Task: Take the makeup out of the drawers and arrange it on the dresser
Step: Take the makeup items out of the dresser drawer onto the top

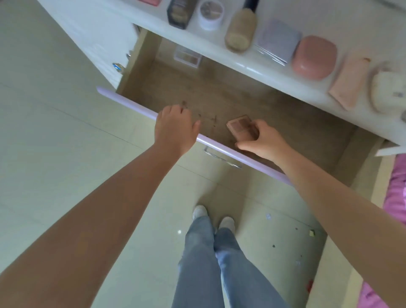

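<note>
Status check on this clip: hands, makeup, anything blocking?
Left hand grips drawer front. Right hand holds brown palette. Second palette at back. Nothing blocking.

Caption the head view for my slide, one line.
Right hand grips a brown eyeshadow palette in the open drawer; left hand rests on its front edge.

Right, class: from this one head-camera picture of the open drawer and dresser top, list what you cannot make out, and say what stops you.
- Back of the drawer: hidden under the dresser top; only one pale palette shows.
- Eyeshadow palette: its near end is covered by the right hand.
- Left hand fingertips: curled over the drawer front.
- Pink item: cut off by the top edge.
- Jar label: blurred, unreadable.
</note>
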A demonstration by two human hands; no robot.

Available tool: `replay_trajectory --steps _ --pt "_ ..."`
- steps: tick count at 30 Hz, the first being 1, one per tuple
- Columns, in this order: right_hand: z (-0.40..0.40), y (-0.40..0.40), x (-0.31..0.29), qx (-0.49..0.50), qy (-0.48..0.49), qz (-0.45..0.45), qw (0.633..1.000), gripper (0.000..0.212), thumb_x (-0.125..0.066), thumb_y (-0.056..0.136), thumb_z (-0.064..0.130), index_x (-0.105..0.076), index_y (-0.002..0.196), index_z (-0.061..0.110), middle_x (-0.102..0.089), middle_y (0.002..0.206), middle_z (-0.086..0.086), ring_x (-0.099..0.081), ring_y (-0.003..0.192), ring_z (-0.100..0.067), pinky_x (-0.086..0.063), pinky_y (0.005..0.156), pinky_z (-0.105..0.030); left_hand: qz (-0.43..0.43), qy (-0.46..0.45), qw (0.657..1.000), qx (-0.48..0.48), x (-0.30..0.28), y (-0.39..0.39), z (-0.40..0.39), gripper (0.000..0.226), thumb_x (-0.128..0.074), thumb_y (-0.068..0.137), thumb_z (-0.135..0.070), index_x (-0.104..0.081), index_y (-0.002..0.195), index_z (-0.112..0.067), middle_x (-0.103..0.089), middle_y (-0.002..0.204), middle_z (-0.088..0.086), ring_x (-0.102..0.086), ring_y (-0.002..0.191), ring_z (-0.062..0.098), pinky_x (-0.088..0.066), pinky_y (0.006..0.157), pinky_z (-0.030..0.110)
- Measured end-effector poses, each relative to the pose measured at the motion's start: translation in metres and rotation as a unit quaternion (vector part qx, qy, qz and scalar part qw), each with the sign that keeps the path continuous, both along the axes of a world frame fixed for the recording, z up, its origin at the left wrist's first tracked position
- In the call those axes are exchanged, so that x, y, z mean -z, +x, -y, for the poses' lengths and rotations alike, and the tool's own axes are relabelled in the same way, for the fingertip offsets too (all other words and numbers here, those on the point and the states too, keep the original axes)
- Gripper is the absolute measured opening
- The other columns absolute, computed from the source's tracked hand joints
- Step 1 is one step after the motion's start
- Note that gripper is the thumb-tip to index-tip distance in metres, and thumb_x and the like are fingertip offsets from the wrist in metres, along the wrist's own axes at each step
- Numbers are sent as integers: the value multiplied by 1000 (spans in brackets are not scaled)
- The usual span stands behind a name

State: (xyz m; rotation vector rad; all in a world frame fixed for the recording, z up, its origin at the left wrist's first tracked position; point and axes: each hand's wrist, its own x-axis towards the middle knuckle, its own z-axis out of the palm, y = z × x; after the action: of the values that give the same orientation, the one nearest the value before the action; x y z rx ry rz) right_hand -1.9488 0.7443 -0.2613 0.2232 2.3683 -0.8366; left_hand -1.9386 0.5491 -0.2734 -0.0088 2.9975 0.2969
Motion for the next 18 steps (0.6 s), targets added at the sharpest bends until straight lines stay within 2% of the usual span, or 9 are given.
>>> replay_trajectory --steps 4,7,10,12,13,16,18 --pt "34 -6 -2 32 -14 -12 999 66 -71 74 27 -40 130 15 -57 117 -5 -51 91 -16 -36 74 -25 87 -32 995 -44 -1 -35 12 46 -45 94 -34 -46 126 -2 -45 130 17 -39 124 32 -38 98 39" --pt "52 -6 -2 42 25 -28 998 66 -71 73 30 -41 130 14 -58 119 -5 -52 96 -17 -35 75 -22 162 9 984 -79 14 -73 19 50 -47 93 -33 -42 131 -1 -41 135 18 -37 128 32 -38 101 38" --pt "66 -8 -5 56 75 -33 995 66 -70 74 37 -42 129 17 -58 119 -4 -53 107 -21 -37 78 -24 225 79 965 -105 22 -107 21 64 -48 93 -36 -28 139 3 -31 144 22 -29 134 34 -28 110 37" --pt "74 -8 -5 94 94 -50 990 61 -67 75 41 -43 127 19 -57 119 -4 -52 107 -22 -37 78 -26 207 149 952 -168 31 -128 21 77 -52 90 -37 -15 142 5 -21 148 23 -20 137 34 -19 113 36" --pt "78 -7 -4 112 103 -61 986 59 -66 75 41 -44 125 19 -56 119 -5 -52 106 -22 -36 78 -26 171 170 951 -194 36 -136 22 80 -54 88 -38 -13 143 3 -20 148 23 -19 137 33 -17 113 36" --pt "85 -2 4 164 118 -95 975 58 -67 74 38 -46 124 17 -55 119 -7 -51 107 -24 -35 78 -26 47 201 947 -245 53 -153 17 76 -58 84 -37 -20 142 -7 -25 145 14 -24 134 29 -26 107 36" --pt "87 4 11 198 115 -109 967 56 -67 74 36 -47 123 17 -55 119 -7 -50 109 -24 -37 81 -28 32 191 952 -239 62 -159 11 75 -56 85 -42 -21 143 -9 -24 146 11 -24 134 26 -28 104 35"
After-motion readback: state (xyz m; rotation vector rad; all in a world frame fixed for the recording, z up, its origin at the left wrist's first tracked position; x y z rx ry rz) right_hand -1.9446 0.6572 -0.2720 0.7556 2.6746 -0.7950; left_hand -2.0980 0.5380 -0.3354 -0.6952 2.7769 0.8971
